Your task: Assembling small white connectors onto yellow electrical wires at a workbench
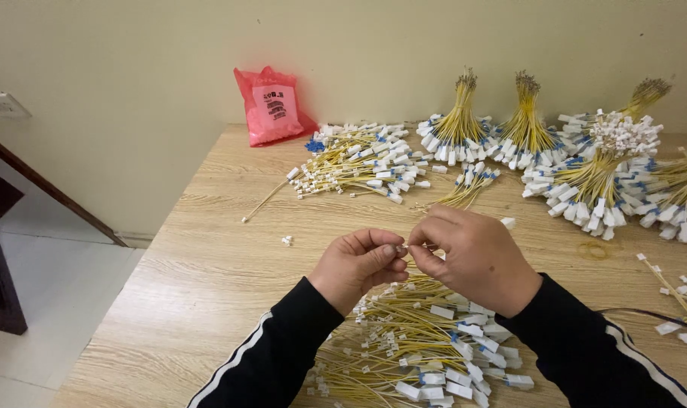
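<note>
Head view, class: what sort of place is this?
Probably a small home workshop for hand assembly: a wooden table holds loose yellow wires, tied bundles stand behind, and both hands pinch a small connector.

Both forearms, in black sleeves with white stripes, come in from 6 o'clock and converge at mid-frame. The left hand is curled, thumb pressed to forefinger. The right hand, knuckles up, pinches toward it; the fingertips of both hands meet.
</note>
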